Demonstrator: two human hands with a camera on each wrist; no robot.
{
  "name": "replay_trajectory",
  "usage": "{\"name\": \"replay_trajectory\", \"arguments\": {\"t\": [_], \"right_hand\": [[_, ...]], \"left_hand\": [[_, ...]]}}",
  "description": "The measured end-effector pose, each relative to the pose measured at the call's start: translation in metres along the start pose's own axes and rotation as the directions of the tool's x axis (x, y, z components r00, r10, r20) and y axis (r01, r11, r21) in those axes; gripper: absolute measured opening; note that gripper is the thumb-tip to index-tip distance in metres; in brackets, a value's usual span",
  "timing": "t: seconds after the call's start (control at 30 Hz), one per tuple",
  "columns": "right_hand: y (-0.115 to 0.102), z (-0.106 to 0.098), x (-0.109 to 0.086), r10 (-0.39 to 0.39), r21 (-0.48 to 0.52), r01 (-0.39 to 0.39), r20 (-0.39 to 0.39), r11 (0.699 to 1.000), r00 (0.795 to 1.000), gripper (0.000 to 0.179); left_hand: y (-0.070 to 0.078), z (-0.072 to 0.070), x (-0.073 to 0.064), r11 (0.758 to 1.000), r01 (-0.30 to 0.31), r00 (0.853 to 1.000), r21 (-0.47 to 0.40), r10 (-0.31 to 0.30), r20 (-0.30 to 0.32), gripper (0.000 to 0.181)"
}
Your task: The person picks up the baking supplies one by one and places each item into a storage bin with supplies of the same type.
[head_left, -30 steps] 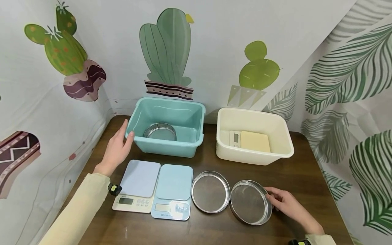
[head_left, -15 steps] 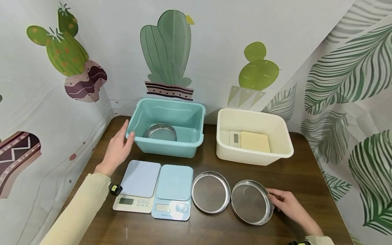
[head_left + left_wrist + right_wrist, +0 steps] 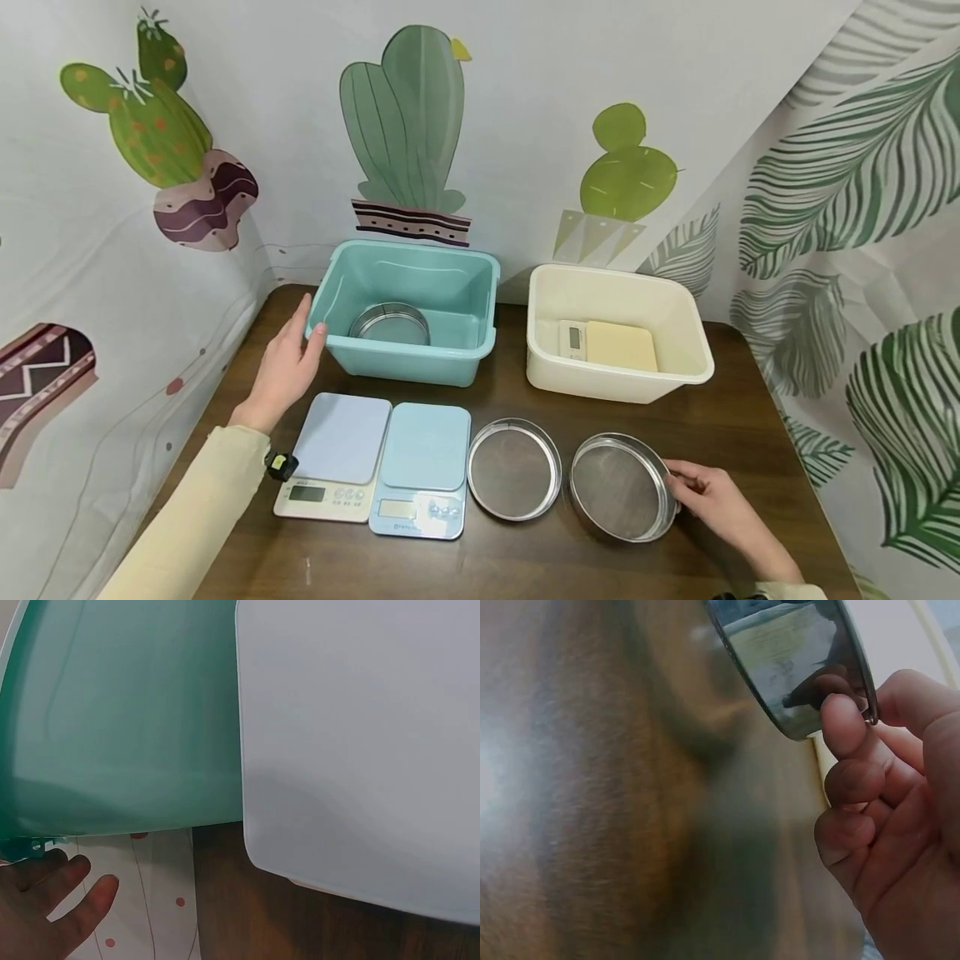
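In the head view my right hand (image 3: 716, 508) pinches the right edge of a round metal sieve (image 3: 622, 487). The right wrist view shows thumb and fingers on the shiny wall of this sieve (image 3: 787, 667), raised off the wood. A second sieve (image 3: 514, 469) lies flat just left of it. My left hand (image 3: 281, 367) rests with fairly straight fingers at the left rim of a teal bin (image 3: 412, 348); another sieve (image 3: 390, 325) is inside. Below that hand lie a lavender-topped kitchen scale (image 3: 345, 437) and a light blue kitchen scale (image 3: 426, 446), side by side.
A cream bin (image 3: 615, 385) stands right of the teal one, with a yellow-topped kitchen scale (image 3: 621, 346) in it. Both bins are at the back of the brown table (image 3: 360, 567). Behind them is a cactus-patterned wall covering (image 3: 525, 100).
The sieve in my right hand has risen a little and shifted right, so a gap now separates it from the flat sieve. My left hand stays at the teal bin.
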State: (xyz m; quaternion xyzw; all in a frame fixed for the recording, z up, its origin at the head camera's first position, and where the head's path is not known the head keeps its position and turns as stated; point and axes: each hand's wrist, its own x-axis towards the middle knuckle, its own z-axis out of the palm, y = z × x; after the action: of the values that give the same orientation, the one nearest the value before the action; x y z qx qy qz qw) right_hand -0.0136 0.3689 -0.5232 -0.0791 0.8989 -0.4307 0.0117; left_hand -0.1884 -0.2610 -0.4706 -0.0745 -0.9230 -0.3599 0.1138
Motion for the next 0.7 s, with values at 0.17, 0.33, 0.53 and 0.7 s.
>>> {"name": "replay_trajectory", "arguments": {"t": [0.17,0.33,0.53,0.7], "right_hand": [[-0.009,-0.004,0.0,-0.037,0.005,0.037,-0.015,0.999,0.999,0.021],[-0.019,-0.006,0.003,-0.051,0.008,0.052,-0.043,0.999,0.998,0.021],[-0.032,-0.013,0.007,-0.011,0.045,0.013,-0.029,0.999,1.0,0.02],[-0.043,-0.02,0.014,0.012,0.072,-0.011,-0.008,0.997,1.0,0.022]], "left_hand": [[0.0,0.001,0.0,1.0,0.002,1.0,-0.012,-0.002,0.0,0.066],[0.0,0.002,-0.001,1.0,0.0,1.0,-0.012,0.0,-0.004,0.066],[0.002,0.001,0.001,1.0,0.009,1.0,-0.008,-0.009,-0.004,0.066],[0.002,0.0,0.002,1.0,0.026,1.0,-0.008,-0.026,0.004,0.066]]}}
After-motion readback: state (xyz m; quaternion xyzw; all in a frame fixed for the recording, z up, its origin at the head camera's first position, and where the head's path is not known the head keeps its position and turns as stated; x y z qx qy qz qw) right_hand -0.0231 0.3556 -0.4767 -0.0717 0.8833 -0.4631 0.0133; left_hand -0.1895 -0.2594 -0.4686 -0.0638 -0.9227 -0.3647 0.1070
